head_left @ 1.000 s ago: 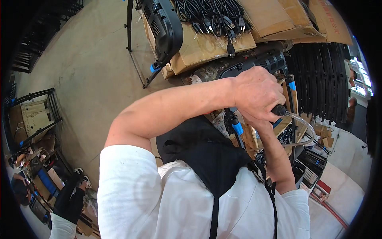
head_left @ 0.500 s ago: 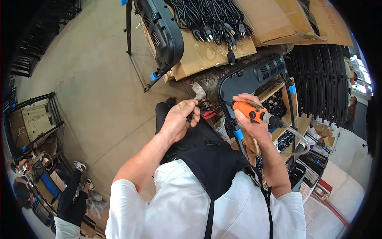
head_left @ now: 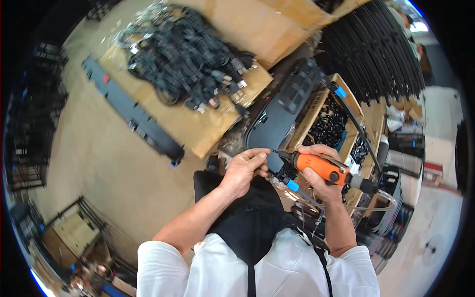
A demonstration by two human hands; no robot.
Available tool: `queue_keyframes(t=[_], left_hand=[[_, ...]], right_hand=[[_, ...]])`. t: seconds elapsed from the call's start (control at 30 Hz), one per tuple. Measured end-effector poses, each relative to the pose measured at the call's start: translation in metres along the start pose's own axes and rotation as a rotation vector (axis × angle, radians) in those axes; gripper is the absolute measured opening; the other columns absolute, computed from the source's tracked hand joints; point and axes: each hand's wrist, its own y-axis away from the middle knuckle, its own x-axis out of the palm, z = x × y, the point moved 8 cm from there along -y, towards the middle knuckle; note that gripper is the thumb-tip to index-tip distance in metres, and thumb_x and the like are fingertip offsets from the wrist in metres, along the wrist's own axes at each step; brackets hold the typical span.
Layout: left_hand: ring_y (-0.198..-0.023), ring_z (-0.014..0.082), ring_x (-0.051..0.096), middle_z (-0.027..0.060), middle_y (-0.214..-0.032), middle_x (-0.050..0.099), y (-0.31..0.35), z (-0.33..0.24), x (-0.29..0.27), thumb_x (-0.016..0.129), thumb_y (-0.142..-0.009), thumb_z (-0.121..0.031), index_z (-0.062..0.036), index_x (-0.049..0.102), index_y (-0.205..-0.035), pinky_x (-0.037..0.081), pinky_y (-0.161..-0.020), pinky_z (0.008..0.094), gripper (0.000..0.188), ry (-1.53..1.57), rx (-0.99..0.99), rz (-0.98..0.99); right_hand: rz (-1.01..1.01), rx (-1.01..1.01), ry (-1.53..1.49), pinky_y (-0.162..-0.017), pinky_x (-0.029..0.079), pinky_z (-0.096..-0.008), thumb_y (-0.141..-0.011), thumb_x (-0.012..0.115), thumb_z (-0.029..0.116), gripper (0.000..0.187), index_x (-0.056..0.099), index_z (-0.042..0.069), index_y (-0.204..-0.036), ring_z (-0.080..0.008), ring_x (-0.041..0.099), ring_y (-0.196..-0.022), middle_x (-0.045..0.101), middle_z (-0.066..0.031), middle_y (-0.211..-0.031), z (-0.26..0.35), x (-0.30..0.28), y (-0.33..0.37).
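My right hand (head_left: pixel 325 192) is wrapped around an orange pneumatic screwdriver (head_left: pixel 316 166), with a clear air hose (head_left: pixel 388 202) trailing from its rear end. The driver lies nearly level and its dark bit points left. At the bit's tip, the thumb and index finger of my left hand (head_left: pixel 241 173) are pinched together. Whatever they hold is too small to make out. Just beyond both hands stands a black plastic housing (head_left: pixel 264 129) with vent slots, joined to a dark tube frame that carries blue pieces (head_left: pixel 292 184).
Bundled black power cords (head_left: pixel 183 59) lie on cardboard (head_left: pixel 210 131) ahead. To their left is another long black housing (head_left: pixel 131 109). A wooden bin (head_left: pixel 341 81) on the right holds many small black parts. Black frames (head_left: pixel 371 49) are stacked behind it.
The view has swung to the right. My hands have come together: the driver's bit, pointing right before, now points left and meets my left fingertips.
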Motion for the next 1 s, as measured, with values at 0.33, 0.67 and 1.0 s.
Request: queue_keyframes(t=[0.33,0.67,1.0], left_hand=[[-0.07,0.0096,0.057,-0.0038,-0.081,0.061,-0.136,0.024,0.134,0.066,-0.107,-0.037,-0.0109,0.067,-0.103,0.049,-0.062,0.023,0.026,0.295,-0.269,0.114],[-0.074,0.0117,0.057,-0.0016,-0.084,0.06,-0.248,0.048,0.224,0.061,-0.11,-0.033,-0.01,0.066,-0.116,0.049,-0.066,0.0232,0.024,0.477,-0.351,0.093],[-0.075,0.0111,0.058,-0.003,-0.084,0.062,-0.308,0.041,0.251,0.06,-0.11,-0.028,-0.0104,0.066,-0.114,0.052,-0.071,0.0234,0.019,0.485,-0.332,0.039]], right_hand=[[-0.292,-0.01,-0.063,-0.111,0.051,-0.0473,-0.089,0.077,0.007,0.05,0.054,0.0,-0.133,-0.0305,0.067,-0.125,0.07,-0.0207,-0.128,-0.006,-0.125,-0.034],[-0.218,0.047,0.089,-0.112,0.05,-0.0435,-0.088,0.078,0.01,0.048,0.059,0.003,-0.131,-0.0257,0.067,-0.124,0.071,-0.0148,-0.128,-0.046,-0.235,-0.112],[-0.198,0.076,-0.077,-0.108,0.054,-0.0399,-0.089,0.08,0.009,0.046,0.06,0.003,-0.131,-0.0219,0.069,-0.12,0.072,-0.0129,-0.126,-0.094,-0.287,-0.165]])
